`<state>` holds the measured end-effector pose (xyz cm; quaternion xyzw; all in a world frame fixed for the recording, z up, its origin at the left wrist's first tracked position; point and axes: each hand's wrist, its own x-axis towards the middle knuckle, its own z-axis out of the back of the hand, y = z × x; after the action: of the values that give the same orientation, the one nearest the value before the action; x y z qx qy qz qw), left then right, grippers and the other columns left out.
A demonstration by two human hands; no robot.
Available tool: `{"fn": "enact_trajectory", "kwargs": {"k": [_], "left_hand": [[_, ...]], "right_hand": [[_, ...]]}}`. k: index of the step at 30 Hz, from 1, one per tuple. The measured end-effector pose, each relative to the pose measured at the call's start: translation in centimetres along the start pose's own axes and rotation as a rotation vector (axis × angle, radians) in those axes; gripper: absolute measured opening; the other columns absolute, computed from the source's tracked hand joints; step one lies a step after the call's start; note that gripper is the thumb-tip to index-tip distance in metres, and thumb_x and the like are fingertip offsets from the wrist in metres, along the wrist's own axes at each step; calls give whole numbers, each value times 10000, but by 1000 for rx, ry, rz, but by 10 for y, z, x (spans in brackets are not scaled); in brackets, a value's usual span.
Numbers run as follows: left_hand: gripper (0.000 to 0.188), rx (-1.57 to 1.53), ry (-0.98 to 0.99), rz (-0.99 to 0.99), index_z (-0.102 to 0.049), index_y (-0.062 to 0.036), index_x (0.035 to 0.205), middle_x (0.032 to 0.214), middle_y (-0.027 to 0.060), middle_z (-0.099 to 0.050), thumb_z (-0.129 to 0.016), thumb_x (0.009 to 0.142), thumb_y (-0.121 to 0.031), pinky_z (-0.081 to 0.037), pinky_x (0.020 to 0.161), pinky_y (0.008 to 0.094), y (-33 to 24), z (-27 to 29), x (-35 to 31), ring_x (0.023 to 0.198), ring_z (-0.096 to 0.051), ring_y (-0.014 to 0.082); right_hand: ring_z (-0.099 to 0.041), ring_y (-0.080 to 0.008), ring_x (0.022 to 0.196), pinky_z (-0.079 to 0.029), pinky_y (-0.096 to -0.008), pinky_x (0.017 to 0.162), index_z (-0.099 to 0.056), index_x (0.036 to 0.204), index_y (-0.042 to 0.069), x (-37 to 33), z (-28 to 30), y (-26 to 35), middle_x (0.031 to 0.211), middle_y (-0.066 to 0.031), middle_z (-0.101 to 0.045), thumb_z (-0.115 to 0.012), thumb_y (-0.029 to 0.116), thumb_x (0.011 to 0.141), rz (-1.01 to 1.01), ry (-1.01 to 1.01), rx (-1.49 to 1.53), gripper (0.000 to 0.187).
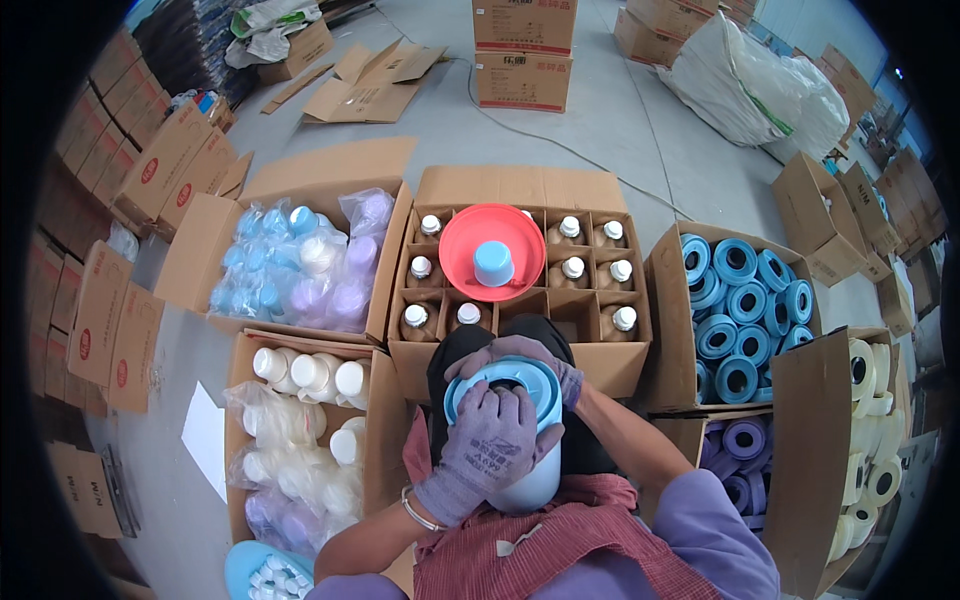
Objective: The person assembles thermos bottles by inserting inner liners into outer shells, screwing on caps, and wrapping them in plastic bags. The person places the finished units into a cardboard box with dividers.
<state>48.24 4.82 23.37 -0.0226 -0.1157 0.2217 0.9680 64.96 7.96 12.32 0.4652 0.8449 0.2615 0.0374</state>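
Between my knees stands a light blue flask-like container (530,487), its top facing up. A light blue ring (545,408) with a dark central opening sits on that top. My left hand (485,450), in a grey glove, is closed on the ring, its bent fingers at the opening. My right hand (535,358), gloved too, wraps round the ring's far edge and the container's side. Beyond my hands, a red round dish (462,245) holding a blue cup (494,264) rests on a divided carton (520,183). White-capped bottles (572,268) fill many of its compartments.
At left, one carton (180,240) holds bagged blue and purple parts; another (240,400) holds white ones. A blue tub (240,570) contains small white pieces. At right, cartons hold blue rings (746,300), purple rings (742,438) and cream rings (883,482). A cable (560,148) crosses the floor.
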Motion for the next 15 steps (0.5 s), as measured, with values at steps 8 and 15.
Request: {"fn": "enact_trajectory", "kwargs": {"k": [8, 15], "left_hand": [[330, -1163, -39, 12, -568, -19, 1262, 1284, 155, -595, -507, 948, -100, -370, 1122, 412, 85, -63, 8, 1285, -519, 297], [494, -687, -171, 110, -471, -34, 1408, 1518, 211, -362, -587, 959, -205, -283, 1159, 493, 13, -121, -12, 1406, -307, 437]], "right_hand": [[-521, -324, 1267, -357, -455, 1122, -617, 1225, 47, -92, -101, -3, 1308, -158, -581, -634, 293, 899, 517, -506, -1867, 409], [-673, -334, 957, -558, -395, 759, -571, 1324, 63, -149, -205, -13, 1131, -165, -652, -722, 348, 837, -133, -1030, -2060, 584]]}}
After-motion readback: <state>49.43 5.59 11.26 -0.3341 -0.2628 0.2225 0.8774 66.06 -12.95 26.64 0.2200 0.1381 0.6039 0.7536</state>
